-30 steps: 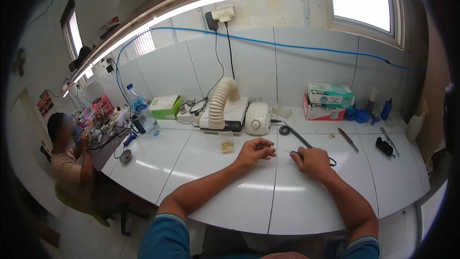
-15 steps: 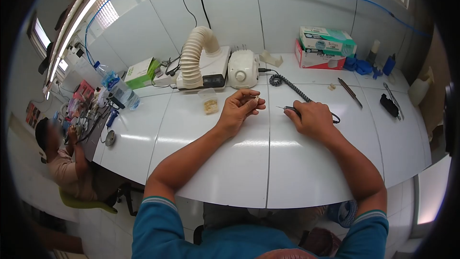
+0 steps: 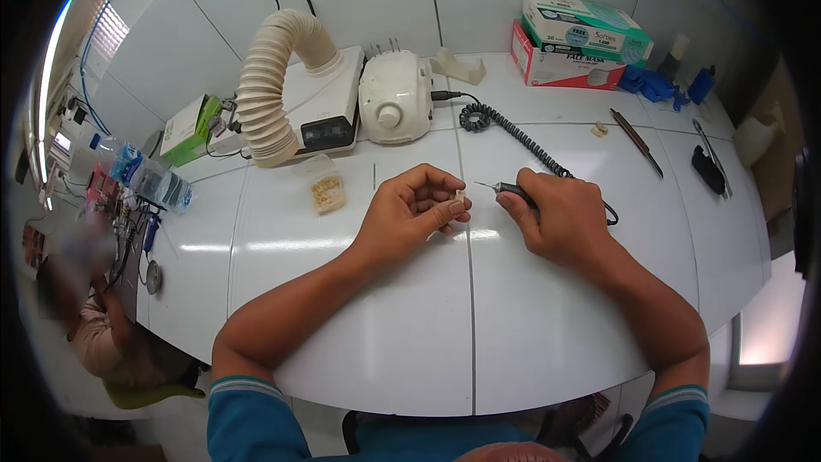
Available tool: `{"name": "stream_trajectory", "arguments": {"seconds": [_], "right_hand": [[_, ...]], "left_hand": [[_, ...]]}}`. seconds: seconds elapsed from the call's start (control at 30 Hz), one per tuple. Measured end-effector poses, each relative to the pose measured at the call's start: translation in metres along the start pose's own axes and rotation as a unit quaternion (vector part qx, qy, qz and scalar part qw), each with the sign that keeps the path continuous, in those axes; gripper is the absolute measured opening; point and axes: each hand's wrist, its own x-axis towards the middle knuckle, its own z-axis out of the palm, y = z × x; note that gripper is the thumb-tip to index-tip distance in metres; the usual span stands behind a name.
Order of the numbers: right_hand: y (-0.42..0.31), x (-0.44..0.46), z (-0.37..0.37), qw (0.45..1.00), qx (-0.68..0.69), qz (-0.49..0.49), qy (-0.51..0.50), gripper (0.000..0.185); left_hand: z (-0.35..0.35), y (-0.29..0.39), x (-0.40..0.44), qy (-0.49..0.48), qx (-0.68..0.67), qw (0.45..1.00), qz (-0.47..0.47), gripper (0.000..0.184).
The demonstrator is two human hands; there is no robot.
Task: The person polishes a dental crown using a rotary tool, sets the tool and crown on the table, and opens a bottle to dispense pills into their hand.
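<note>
Front-left of the "Softies" box (image 3: 590, 31), which tops a "FACE MASK" box (image 3: 569, 68), the left hand (image 3: 409, 207) pinches a pale piece (image 3: 460, 195) in its grip; the right hand (image 3: 564, 212) clasps a handpiece (image 3: 506, 189).

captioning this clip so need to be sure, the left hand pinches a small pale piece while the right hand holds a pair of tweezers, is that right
Not quite: the right hand holds a slim rotary handpiece, not tweezers, as the head view shows. The left hand does pinch a small pale piece.
</note>
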Motion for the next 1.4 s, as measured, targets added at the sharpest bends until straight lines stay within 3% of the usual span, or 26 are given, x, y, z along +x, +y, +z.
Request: {"name": "stream_trajectory", "arguments": {"seconds": [0.47,0.67,1.4], "right_hand": [[-0.0053,-0.0042,0.0008,0.998,-0.028,-0.057,-0.019,0.043],[-0.0068,-0.0039,0.0004,0.997,-0.04,-0.062,-0.02,0.043],[-0.0072,-0.0039,0.0007,0.996,-0.047,-0.069,-0.025,0.043]], "left_hand": [[0.0067,0.0082,-0.0095,0.023,0.075,0.995,-0.059,0.026],[0.0058,0.0043,-0.0109,0.022,0.103,0.994,-0.014,0.023],[0.0049,0.0043,-0.0107,0.001,0.115,0.993,-0.001,0.022]]}}
